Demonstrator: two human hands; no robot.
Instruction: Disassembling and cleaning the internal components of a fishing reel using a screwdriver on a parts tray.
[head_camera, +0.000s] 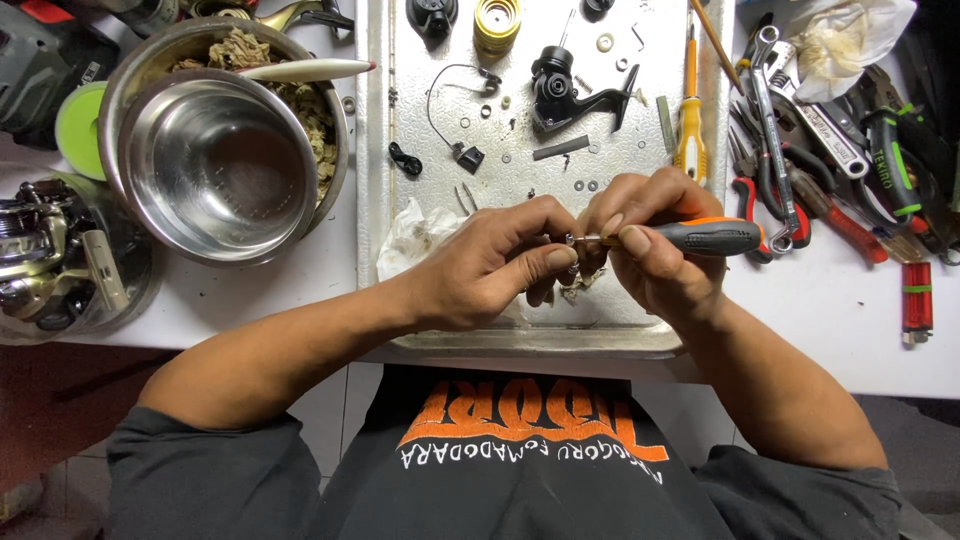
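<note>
At the far left of the frame, a clear container (75, 265) holds a metal fishing reel. Just right of it, in the upper left, a shiny steel bowl (215, 165) sits nested inside a larger steel bowl (330, 100) that holds tangled tan line, with a cream-coloured handle (305, 69) lying across it. A metal tray (372, 150) fills the centre, its surface strewn with washers, a black spinning-reel body (562, 95), a yellow spool (496, 22) at the top edge and a crumpled white tissue (410, 235) at its lower left.

Over the tray's lower middle, the left hand (490, 265) is closed, thumb and forefinger pinching a small metal part (570, 241). Touching that part is the tip of a screwdriver (700, 236) with a black and orange grip, clasped in the fingers of the right hand (655, 245) at centre right.

A yellow-handled screwdriver (689, 130) lies upright on the tray's right side. At the upper right, a heap of wrenches and pliers (800, 150) rests on the white table (850, 320), with a red lighter (916, 298) at the far right.
</note>
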